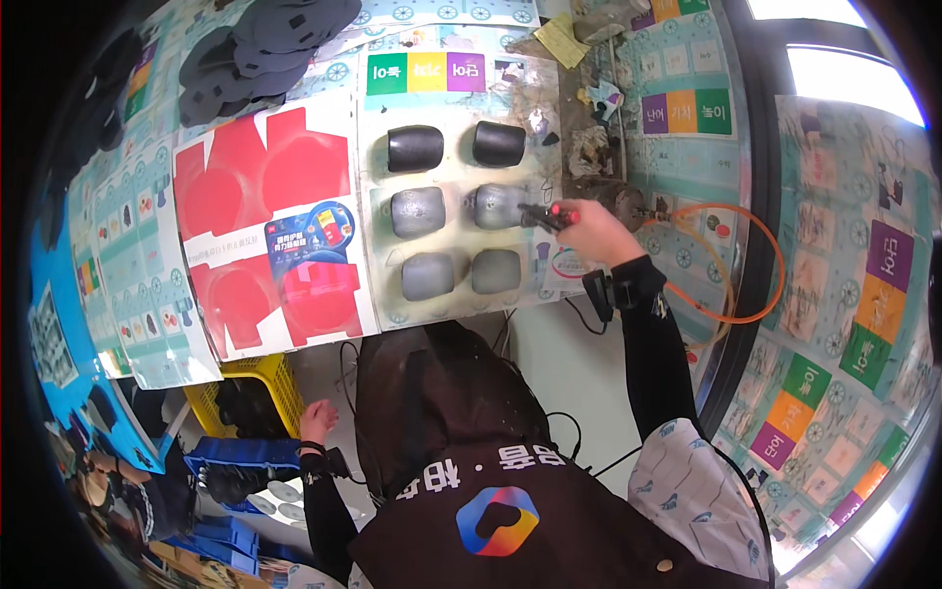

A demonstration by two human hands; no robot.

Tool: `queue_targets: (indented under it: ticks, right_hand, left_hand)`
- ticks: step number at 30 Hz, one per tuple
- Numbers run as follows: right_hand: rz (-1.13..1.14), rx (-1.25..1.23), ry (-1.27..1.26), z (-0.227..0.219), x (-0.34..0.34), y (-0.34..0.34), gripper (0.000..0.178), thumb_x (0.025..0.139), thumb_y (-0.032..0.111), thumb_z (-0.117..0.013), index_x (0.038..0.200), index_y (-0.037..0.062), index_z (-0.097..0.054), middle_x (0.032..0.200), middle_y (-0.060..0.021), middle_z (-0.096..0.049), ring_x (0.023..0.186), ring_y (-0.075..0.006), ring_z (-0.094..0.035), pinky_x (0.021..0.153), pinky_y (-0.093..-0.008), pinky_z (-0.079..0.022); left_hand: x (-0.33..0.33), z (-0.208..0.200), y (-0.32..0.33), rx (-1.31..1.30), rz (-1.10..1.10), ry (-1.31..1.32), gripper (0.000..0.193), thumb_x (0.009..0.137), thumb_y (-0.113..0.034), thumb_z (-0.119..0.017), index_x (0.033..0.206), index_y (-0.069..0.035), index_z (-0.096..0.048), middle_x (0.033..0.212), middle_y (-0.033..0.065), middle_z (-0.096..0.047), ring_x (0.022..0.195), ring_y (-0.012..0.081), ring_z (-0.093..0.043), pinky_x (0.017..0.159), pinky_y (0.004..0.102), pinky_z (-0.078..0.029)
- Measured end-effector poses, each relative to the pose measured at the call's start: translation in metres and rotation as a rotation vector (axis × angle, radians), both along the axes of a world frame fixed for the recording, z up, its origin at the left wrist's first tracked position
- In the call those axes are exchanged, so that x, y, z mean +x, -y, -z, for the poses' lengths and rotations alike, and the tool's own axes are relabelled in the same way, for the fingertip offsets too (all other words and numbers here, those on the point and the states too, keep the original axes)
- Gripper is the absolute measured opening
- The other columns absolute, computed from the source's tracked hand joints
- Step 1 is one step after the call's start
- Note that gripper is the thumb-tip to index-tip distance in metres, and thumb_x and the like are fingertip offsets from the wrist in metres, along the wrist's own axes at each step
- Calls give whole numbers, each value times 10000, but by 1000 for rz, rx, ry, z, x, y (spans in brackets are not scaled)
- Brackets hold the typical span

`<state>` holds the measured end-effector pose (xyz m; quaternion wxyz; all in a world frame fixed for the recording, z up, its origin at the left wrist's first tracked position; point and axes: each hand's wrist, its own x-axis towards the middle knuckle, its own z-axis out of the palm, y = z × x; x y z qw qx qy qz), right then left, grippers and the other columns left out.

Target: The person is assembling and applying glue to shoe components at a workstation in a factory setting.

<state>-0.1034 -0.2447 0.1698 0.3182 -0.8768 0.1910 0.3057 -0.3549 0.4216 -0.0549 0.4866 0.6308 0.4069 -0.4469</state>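
Observation:
My right hand (601, 234) grips a small black and red spray gun (546, 216) above the right side of the worktable. Its tip points left, close to a rounded grey pad (498, 206) in the middle row. Several such rounded-square pads lie in two columns on a pale, stained sheet (461, 260). The far pair, including a glossy black pad (414, 148), is dark; nearer ones, such as a grey pad (428, 276), look dull grey. My left hand (316, 420) hangs below the table edge, fingers loosely apart and holding nothing, beside a yellow crate (287, 385).
An orange hose (782, 263) loops at the right, by the dark window frame (760, 108). Red printed card sheets (221, 201) cover the table's left part. Dark grey cut pieces (260, 54) are piled at the far left. Blue bins (231, 454) stand below; another person's hand (101, 461) shows lower left.

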Motion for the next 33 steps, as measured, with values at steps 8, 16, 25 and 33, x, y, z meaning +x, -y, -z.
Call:
queue_targets:
  ticks: [8,16,25,33]
  right_hand:
    - [-29,-48,171,-13,-10,-26,370,791,83,-600,1139,0,-696,976,-305,-656,951,-497,-607,839,-453,-522]
    - [-57,-29,354,-6,16,-45,380,778,66,-563,1128,21,-704,917,-293,-658,924,-497,-607,815,-498,-514]
    - [-70,-53,265,-40,20,-37,379,794,82,-569,1146,14,-691,919,-296,-662,897,-484,-630,800,-491,-513]
    - [-201,-159,354,-1,37,-25,312,810,77,-563,1102,60,-674,851,-272,-659,857,-475,-631,763,-542,-492]
  left_hand:
    - [-22,1,1,-1,42,32,343,1013,-341,-622,1202,-55,-634,972,108,-750,768,168,-713,627,273,-534]
    - [-21,1,-3,2,18,40,296,989,-254,-607,1227,-79,-629,979,99,-749,784,173,-708,636,275,-531]
    - [-19,1,-8,14,38,-29,316,1024,-334,-584,1208,-80,-617,1005,103,-742,795,183,-699,665,296,-533]
    - [7,11,-10,8,28,4,297,1019,-332,-604,1204,-100,-618,966,63,-724,772,167,-689,643,288,-537]
